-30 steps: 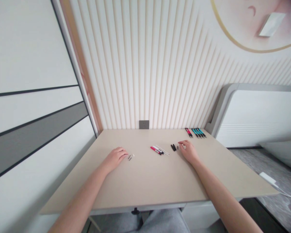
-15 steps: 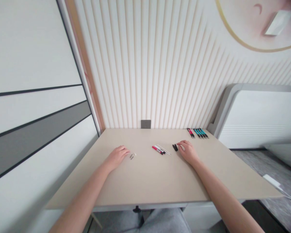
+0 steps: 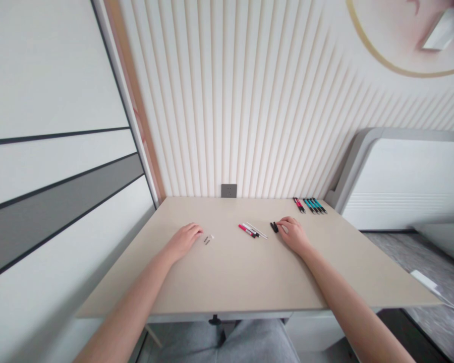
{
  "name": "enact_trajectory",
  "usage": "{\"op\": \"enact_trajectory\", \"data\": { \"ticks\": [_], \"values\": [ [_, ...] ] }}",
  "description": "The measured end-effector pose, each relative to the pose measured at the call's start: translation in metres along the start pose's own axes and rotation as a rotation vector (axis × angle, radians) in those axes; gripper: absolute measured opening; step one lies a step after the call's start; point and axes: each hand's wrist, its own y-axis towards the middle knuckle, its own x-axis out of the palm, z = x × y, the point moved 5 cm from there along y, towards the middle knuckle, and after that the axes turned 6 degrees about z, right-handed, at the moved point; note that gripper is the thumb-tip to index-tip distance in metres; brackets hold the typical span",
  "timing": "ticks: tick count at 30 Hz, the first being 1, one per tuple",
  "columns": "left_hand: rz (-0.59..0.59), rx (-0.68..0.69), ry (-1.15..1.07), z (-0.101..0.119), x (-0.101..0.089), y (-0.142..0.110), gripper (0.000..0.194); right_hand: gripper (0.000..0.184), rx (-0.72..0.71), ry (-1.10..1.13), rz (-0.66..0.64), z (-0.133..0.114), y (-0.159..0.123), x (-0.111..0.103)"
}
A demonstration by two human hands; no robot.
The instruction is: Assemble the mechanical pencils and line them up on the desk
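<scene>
My left hand (image 3: pixel 185 239) rests on the left part of the desk, fingers bent and close together; whatever may be under the fingertips is hidden. Just right of it lie two small dark springs (image 3: pixel 206 241) and a tiny white piece (image 3: pixel 212 236). At the desk's middle are a pink pen barrel with a black end (image 3: pixel 246 231), a white barrel with a black end (image 3: pixel 251 230) and a thin white refill (image 3: pixel 258 231). My right hand (image 3: pixel 293 236) lies with thumb and forefinger apart, forefinger tip at two short black pen parts (image 3: pixel 274 227).
Toward the desk's back right, two red-and-black pens (image 3: pixel 299 205) lie beside several teal-and-black pens (image 3: pixel 315 205). A dark wall socket (image 3: pixel 229 190) sits behind the desk (image 3: pixel 227 282). To the right are a bed headboard (image 3: pixel 412 176) and a white power strip (image 3: pixel 423 280).
The camera view has shifted slightly. Both hands stay at nearly the same places, and the pen parts lie as before.
</scene>
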Motion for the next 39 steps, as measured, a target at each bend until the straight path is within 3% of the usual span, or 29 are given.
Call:
{"op": "enact_trajectory", "data": {
  "ticks": [13, 19, 27, 29, 33, 36, 39],
  "values": [
    [0.017, -0.023, 0.023, 0.002, 0.0, -0.001, 0.023, 0.024, -0.085, -0.051, -0.066, -0.022, 0.0, -0.003],
    [0.14, -0.079, -0.091, 0.001, -0.005, 0.008, 0.023, 0.024, -0.143, -0.066, -0.113, -0.033, 0.001, -0.001],
    [0.313, -0.161, -0.284, 0.033, -0.005, 0.038, 0.021, 0.027, -0.138, -0.026, -0.036, -0.028, 0.005, 0.002],
    [0.32, -0.158, -0.292, 0.041, 0.003, 0.038, 0.021, 0.029, -0.127, 0.042, 0.01, -0.03, 0.008, 0.003],
    [0.211, -0.024, -0.174, 0.051, 0.019, 0.03, 0.022, 0.03, -0.152, 0.149, 0.006, -0.05, 0.012, 0.007],
    [0.189, 0.0, -0.099, 0.044, 0.017, 0.021, 0.023, 0.028, -0.146, 0.066, -0.011, -0.063, 0.012, 0.008],
    [0.278, -0.096, -0.09, 0.027, 0.007, 0.016, 0.022, 0.024, -0.075, -0.019, -0.02, -0.059, 0.01, 0.006]
  ]
}}
